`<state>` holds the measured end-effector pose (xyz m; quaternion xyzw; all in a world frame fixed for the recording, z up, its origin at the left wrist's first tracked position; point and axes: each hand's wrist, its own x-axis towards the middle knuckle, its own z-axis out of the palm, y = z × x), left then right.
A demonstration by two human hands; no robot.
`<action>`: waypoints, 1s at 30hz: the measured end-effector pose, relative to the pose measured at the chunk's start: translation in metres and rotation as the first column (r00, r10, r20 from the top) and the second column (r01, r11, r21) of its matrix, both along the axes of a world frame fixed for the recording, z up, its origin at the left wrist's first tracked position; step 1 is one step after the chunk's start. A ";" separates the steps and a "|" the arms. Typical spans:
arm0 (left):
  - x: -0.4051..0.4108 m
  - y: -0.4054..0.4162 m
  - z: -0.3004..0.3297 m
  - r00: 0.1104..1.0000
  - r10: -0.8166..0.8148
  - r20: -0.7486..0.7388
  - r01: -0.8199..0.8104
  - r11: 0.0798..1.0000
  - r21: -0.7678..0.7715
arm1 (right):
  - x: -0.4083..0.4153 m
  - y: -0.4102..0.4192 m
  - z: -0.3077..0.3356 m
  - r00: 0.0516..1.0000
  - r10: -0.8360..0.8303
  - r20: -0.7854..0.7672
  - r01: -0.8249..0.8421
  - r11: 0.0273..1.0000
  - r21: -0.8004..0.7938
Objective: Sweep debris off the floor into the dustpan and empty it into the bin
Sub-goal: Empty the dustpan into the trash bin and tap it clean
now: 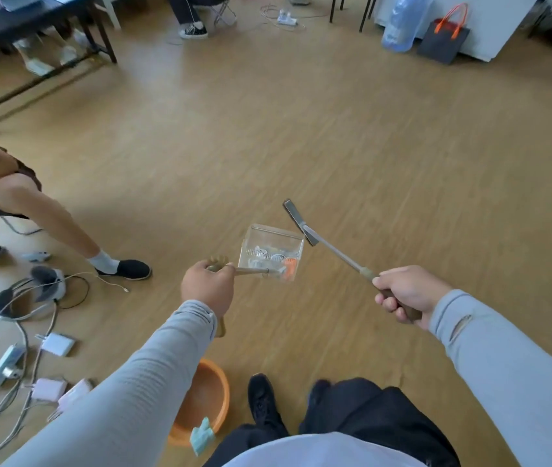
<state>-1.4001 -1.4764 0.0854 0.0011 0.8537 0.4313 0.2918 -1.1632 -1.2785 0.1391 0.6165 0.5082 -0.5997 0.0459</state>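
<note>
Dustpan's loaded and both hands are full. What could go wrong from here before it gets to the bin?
1. The clear dustpan hangs above the floor from the left hand by a thin handle; tilting could spill its debris.
2. The orange bin sits low behind the left arm, partly hidden, so the dump could miss.
3. The broom in the right hand hovers beside the pan and could knock it.

Wooden floor (pixel 335 129) with orange bin (pixel 207 409), tangled cables (pixel 8 399), possibly chargers, near left.

Left hand (pixel 207 287) holds clear dustpan (pixel 269 252); right hand (pixel 404 296) grips broom (pixel 330 246).
</note>
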 end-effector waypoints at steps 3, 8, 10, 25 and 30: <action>-0.026 0.043 -0.001 1.000 -0.018 -0.007 0.018 1.000 -0.009 | -0.024 0.042 -0.004 1.000 -0.010 -0.015 0.010 1.000 -0.012; -0.061 0.137 -0.004 0.996 -0.075 -0.041 0.073 0.996 -0.051 | -0.046 0.127 -0.020 0.998 -0.044 -0.032 0.043 0.998 -0.051; -0.070 0.183 -0.003 0.994 -0.103 -0.048 0.099 0.992 -0.074 | -0.049 0.166 -0.025 0.997 -0.069 -0.038 0.066 0.995 -0.077; -0.087 0.501 0.003 0.895 -0.444 -0.036 0.442 0.896 -0.047 | -0.006 0.374 -0.023 0.918 -0.396 -0.035 0.389 0.914 -0.118; -0.083 0.608 0.002 0.802 -0.596 -0.016 0.597 0.803 0.001 | 0.005 0.424 -0.021 0.819 -0.572 -0.044 0.567 0.818 -0.095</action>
